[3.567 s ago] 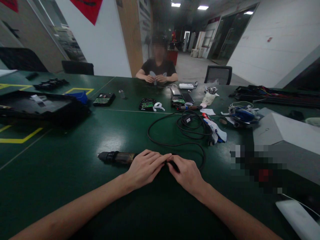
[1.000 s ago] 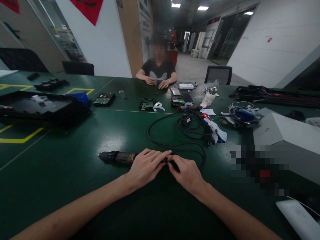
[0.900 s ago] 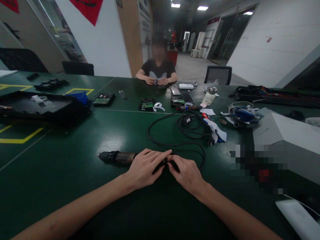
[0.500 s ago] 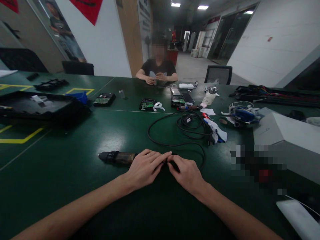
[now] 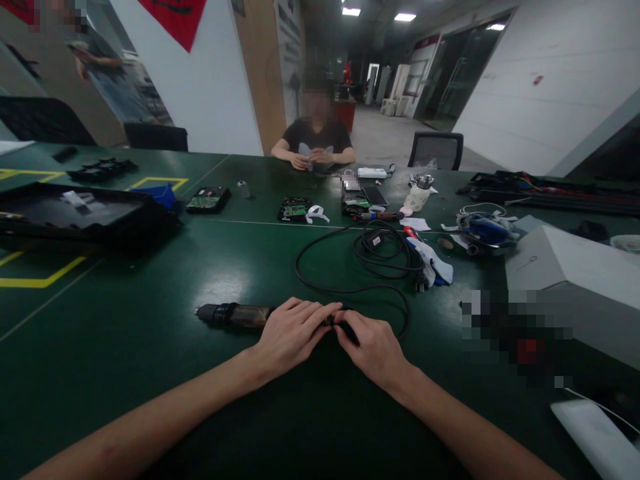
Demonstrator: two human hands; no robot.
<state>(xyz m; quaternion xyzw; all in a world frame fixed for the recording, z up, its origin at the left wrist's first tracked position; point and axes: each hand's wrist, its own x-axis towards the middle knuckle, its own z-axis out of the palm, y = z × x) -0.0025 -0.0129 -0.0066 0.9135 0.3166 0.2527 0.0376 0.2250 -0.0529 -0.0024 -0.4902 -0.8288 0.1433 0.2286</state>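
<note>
A dark corded electric screwdriver [image 5: 245, 315] lies on the green table with its tip pointing left. My left hand [image 5: 293, 335] is closed over its rear part, which is hidden beneath the fingers. Right up against it, my right hand [image 5: 373, 347] pinches the end of the black power cord [image 5: 407, 310] at the tool's back. Between the fingertips shows a small dark, brassy part [image 5: 329, 321], too small to name. The cord curves out behind my right hand and runs to a loose coil [image 5: 383, 257] with a plug.
Opened circuit-board devices [image 5: 295, 209], a second screwdriver [image 5: 379, 216] and a white-and-blue glove [image 5: 434, 261] lie farther off. A black tray [image 5: 75, 217] stands left, a white box [image 5: 575, 273] right. A person [image 5: 320, 143] sits opposite holding something small.
A small brassy part now shows between my fingertips, where it was darker before. My hands have barely shifted. In the left background a standing person has moved left.
</note>
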